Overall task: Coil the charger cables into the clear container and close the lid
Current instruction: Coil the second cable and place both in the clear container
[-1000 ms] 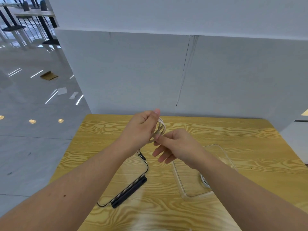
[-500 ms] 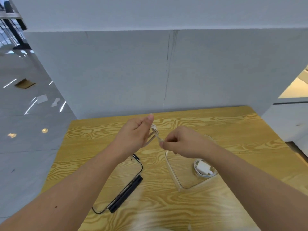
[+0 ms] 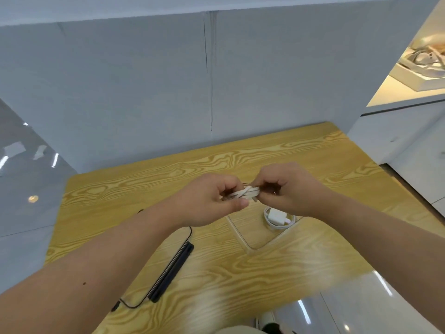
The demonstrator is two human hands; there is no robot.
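Now both hands, left hand [image 3: 207, 201] & right hand [image 3: 286, 189], pinch white cable [image 3: 245, 193] (no readable labels).

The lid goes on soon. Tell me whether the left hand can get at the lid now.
Probably not yet: the left hand is shut on the white cable, as is the right hand. Nothing blocks the lid; it lies beneath the left forearm.

We see a yellow wooden table [image 3: 301, 160] with a clear container [image 3: 248, 237] and a black-edged lid [image 3: 168, 271] lying on it.

L hand [image 3: 207, 201] + R hand [image 3: 286, 189] pinch white cable coil [image 3: 245, 192] | above clear container [image 3: 245, 239]
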